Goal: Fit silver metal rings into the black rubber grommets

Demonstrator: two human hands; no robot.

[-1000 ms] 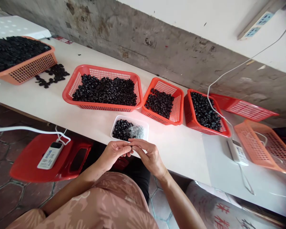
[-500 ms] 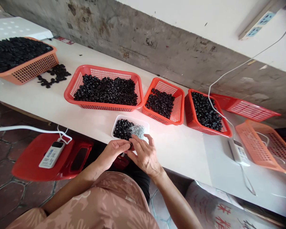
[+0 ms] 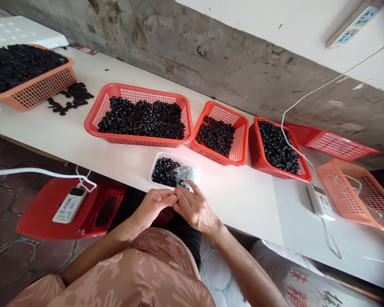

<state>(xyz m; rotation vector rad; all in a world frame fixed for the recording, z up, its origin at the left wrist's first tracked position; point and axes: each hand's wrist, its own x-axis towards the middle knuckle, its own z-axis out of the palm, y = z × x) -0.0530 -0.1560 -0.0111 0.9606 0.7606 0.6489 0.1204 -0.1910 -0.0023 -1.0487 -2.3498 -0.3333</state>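
My left hand (image 3: pixel 153 207) and my right hand (image 3: pixel 193 209) meet at the table's front edge, fingertips pressed together. Whatever lies between them is hidden by the fingers. Just beyond them sits a white tray (image 3: pixel 154 179), with round black parts (image 3: pixel 165 172) on its left side and small silvery pieces (image 3: pixel 184 172) on its right. A few black parts lie near my right fingers at the tray's front. Behind the tray stands a wide red basket (image 3: pixel 141 141) of black parts, and right of it a smaller red basket (image 3: pixel 243 140) holds more.
A third red basket (image 3: pixel 257 147) of black parts stands to the right, before an orange basket (image 3: pixel 339 187) and a power strip (image 3: pixel 321 202). An orange basket (image 3: pixel 45 87) heaped with black pieces is at the far left. A red stool (image 3: pixel 41 213) stands below the table.
The fingers of both hands have drawn closer together, and the black part seen at my left fingertips is now hidden. Black parts now show beside my right fingers in the tray.
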